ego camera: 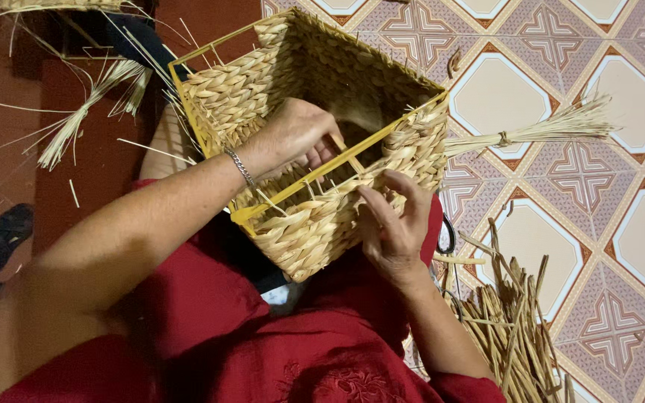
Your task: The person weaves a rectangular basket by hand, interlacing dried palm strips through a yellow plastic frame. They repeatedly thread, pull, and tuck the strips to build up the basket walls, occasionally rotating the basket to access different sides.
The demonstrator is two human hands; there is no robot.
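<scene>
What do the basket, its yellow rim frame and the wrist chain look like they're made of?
Basket: braided dried plant fibre, matte tan, perhaps seagrass or similar, going by the twisted strands. Rim frame: thin rigid bars, smooth yellow coating, probably painted metal wire. Chain on the left wrist: small shiny links, apparently silver-toned metal.

The patterned tiled floor (pixel 636 246) carries a tied bundle of pale straw (pixel 539 130), a heap of dried flat reeds (pixel 513 336) and black sandals (pixel 1 239).
</scene>
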